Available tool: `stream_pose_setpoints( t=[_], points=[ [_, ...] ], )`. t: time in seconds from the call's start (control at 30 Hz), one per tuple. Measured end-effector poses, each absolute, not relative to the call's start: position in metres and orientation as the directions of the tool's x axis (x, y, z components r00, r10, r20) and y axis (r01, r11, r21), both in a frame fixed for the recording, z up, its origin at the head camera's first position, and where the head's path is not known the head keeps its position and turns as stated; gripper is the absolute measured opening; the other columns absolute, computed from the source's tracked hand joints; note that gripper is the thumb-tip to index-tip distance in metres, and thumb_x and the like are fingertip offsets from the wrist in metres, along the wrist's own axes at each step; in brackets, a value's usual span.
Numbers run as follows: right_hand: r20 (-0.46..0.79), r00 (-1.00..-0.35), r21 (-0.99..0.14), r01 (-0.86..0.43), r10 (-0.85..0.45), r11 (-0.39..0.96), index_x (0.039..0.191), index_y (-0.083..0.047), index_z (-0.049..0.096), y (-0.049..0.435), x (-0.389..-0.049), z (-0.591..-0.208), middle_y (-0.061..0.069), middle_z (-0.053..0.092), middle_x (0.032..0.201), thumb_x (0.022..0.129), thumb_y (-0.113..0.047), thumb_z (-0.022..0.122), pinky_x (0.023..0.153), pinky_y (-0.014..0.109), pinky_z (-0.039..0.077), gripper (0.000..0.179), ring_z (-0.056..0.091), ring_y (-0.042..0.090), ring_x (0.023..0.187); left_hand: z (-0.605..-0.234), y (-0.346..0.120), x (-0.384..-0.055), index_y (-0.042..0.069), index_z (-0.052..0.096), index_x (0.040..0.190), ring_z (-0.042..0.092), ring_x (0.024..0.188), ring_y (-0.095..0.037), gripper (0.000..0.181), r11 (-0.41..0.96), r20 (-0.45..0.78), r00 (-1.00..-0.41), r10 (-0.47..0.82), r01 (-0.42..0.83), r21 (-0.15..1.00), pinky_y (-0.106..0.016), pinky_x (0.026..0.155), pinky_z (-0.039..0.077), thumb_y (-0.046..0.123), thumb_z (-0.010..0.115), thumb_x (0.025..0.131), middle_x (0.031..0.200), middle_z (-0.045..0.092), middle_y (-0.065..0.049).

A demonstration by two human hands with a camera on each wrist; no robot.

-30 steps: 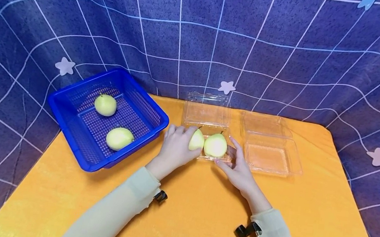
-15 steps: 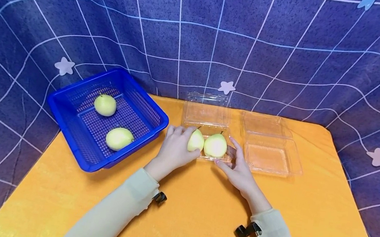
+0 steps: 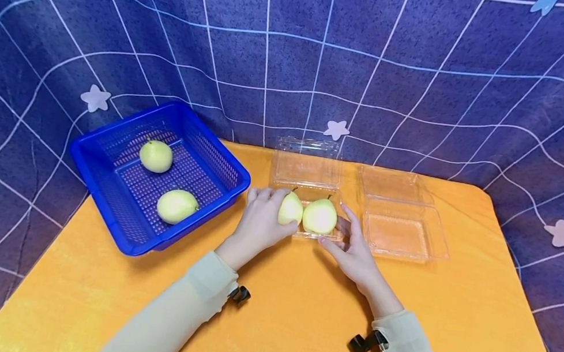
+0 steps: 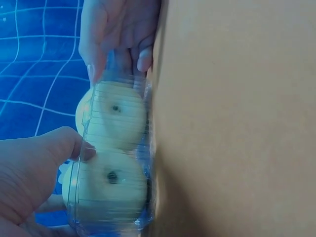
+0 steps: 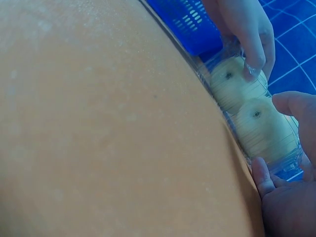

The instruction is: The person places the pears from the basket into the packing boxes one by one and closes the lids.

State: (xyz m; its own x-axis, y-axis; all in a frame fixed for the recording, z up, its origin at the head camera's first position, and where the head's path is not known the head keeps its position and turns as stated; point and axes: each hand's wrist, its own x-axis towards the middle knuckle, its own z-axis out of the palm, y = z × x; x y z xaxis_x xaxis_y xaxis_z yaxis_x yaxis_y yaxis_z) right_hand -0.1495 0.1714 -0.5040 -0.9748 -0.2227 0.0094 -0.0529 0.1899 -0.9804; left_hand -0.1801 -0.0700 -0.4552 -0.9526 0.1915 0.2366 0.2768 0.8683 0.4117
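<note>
Two pale yellow-green pears sit side by side in the base of a clear plastic clamshell box [image 3: 308, 235], whose lid [image 3: 306, 170] is folded back. My left hand [image 3: 262, 218] grips the left pear [image 3: 290, 209], thumb at its front and fingers over its far side, partly hidden. The right pear [image 3: 320, 216] touches it, stem upward. At the box's right end, my right hand [image 3: 354, 255] holds the box, with the thumb by the front rim and fingers along the side. In the left wrist view, both pears [image 4: 116, 116] show through the ribbed clear wall.
A blue mesh basket [image 3: 111, 226] at left holds two more pears, one farther back [image 3: 156, 156] and one nearer [image 3: 177, 206]. A second clear clamshell box [image 3: 400, 236] stands open at right. Behind the orange-covered table [image 3: 296, 328] hangs a blue gridded cloth [image 3: 295, 61].
Both hands stay almost still at the box. The left hand and its pear have shifted very slightly left since the earliest frame; nothing was let go.
</note>
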Motion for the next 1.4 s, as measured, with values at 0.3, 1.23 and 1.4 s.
stream_pose_setpoints(
  t=[0.3, 1.23, 1.4],
  points=[
    [0.003, -0.975, -0.98, -0.047, -0.222, 0.192, 0.159, -0.035, 0.018, 0.171, -0.149, -0.503, 0.006, 0.045, 0.151, 0.09, -0.027, 0.078, 0.091, 0.028, 0.051, 0.092, 0.052, 0.027, 0.13, -0.455, -0.067, -0.179, 0.01, 0.062, 0.129, 0.044, 0.111, -0.036, 0.065, 0.862, 0.252, -0.953, 0.168, 0.266, 0.431, -0.045, 0.091, 0.035, 0.044, 0.08, 0.076, 0.119, 0.063, -0.014],
    [0.004, -0.975, -0.98, -0.048, -0.222, 0.191, 0.16, -0.033, 0.018, 0.171, -0.149, -0.503, 0.007, 0.046, 0.15, 0.09, -0.027, 0.078, 0.095, 0.032, 0.049, 0.092, 0.05, 0.027, 0.132, -0.463, -0.068, -0.177, 0.011, 0.065, 0.128, 0.036, 0.126, -0.033, 0.064, 0.818, 0.255, -0.963, 0.09, 0.218, 0.533, -0.047, 0.095, 0.041, 0.046, 0.079, 0.076, 0.136, 0.052, -0.012],
    [-0.01, -0.975, -0.98, -0.034, -0.221, 0.196, 0.159, -0.034, 0.018, 0.171, -0.148, -0.502, 0.006, 0.046, 0.151, 0.09, -0.028, 0.078, 0.094, 0.033, 0.05, 0.092, 0.054, 0.029, 0.127, -0.465, -0.07, -0.177, 0.01, 0.065, 0.126, 0.04, 0.123, -0.033, 0.064, 0.809, 0.286, -0.953, 0.096, 0.242, 0.536, -0.045, 0.093, 0.043, 0.046, 0.08, 0.076, 0.131, 0.055, -0.011]
  ],
)
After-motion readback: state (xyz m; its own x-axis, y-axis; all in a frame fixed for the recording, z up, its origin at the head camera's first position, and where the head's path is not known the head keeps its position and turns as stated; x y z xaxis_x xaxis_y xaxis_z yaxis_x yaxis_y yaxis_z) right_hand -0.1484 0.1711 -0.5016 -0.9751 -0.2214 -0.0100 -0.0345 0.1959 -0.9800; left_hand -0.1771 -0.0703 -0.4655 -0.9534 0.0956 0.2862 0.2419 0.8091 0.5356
